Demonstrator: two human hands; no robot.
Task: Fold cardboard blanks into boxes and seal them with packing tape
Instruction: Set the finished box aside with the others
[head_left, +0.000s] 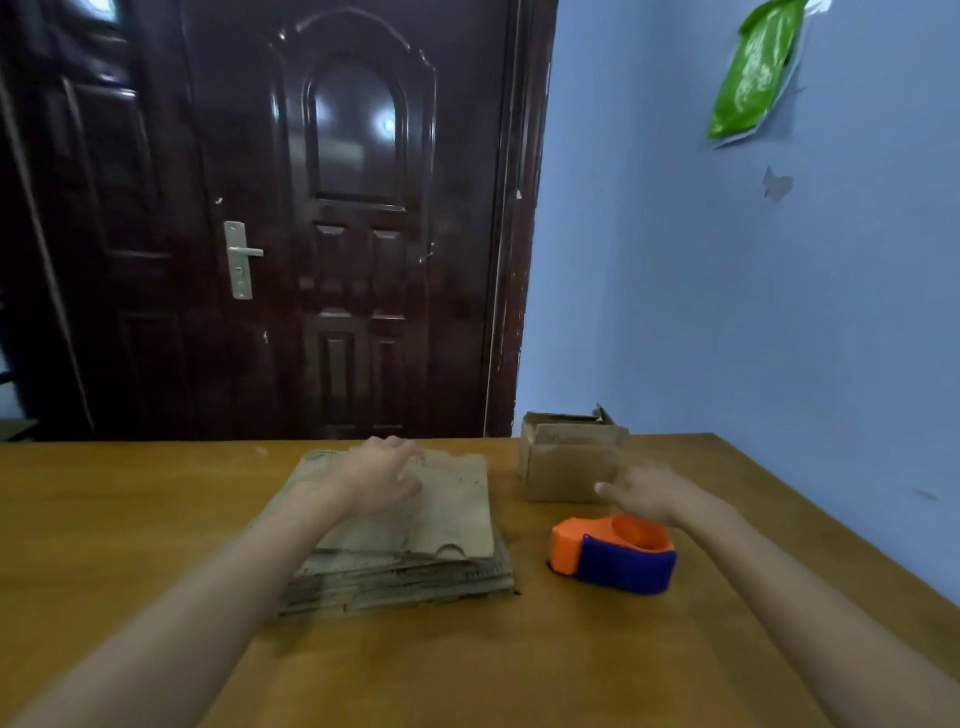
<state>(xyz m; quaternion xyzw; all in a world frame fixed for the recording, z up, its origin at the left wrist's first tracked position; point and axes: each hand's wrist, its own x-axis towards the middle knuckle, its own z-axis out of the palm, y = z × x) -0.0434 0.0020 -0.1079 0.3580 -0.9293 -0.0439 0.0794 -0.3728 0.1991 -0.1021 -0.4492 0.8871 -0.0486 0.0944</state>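
Reaching for a fresh blank: your left hand (382, 480) rests flat, fingers (410, 486) released, on the stack (415, 551) of blanks at mid-bench (156, 519). Your right hand (641, 491) hovers, fingers released and holding nothing, between the box (563, 467) and the dispenser (613, 556). Next, judge the top blank's edge and peel off one only. Count: one stack, one folded box, one tape dispenser, two hands.

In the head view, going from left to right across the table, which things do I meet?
Stack of flat cardboard blanks with the left hand on it → folded box → orange and blue tape dispenser.
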